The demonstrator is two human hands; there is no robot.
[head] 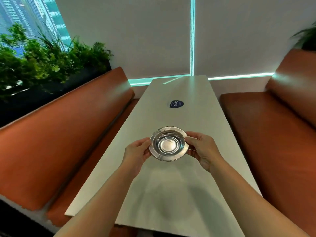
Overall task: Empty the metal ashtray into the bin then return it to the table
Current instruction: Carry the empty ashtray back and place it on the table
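Observation:
A round shiny metal ashtray point(168, 143) is over the middle of the long white table point(179, 185), mouth up, its bowl showing only reflections. My left hand point(136, 153) grips its left rim and my right hand point(203, 149) grips its right rim. Whether the ashtray rests on the table or hovers just above it I cannot tell. No bin is in view.
Orange-brown padded benches flank the table, one at the left point(68, 134) and one at the right point(273, 134). A round blue sticker point(176, 104) lies farther along the tabletop. Green plants in a dark planter point(42, 65) stand behind the left bench.

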